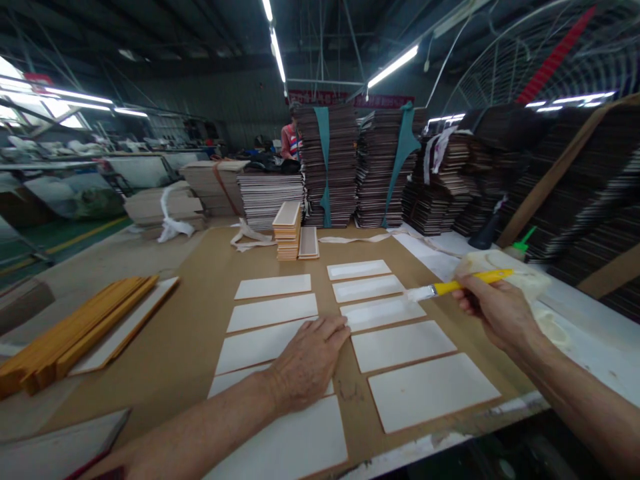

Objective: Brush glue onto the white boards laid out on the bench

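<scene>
Right hand (493, 310) grips yellow brush (457, 287); left hand (307, 360) flat, unreadable red banner (357, 100).

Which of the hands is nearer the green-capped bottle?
Right. The right hand, holding the yellow-handled brush, is just below-left of the green-capped bottle; the left hand rests on white sheets far to its left.

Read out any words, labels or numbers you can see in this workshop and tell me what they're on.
Nothing can be read.
Red banner above the dark stacks: it carries marks too blurred to read.
White sheets, yellow-handled brush in the right hand, left hand: no print visible.
</scene>
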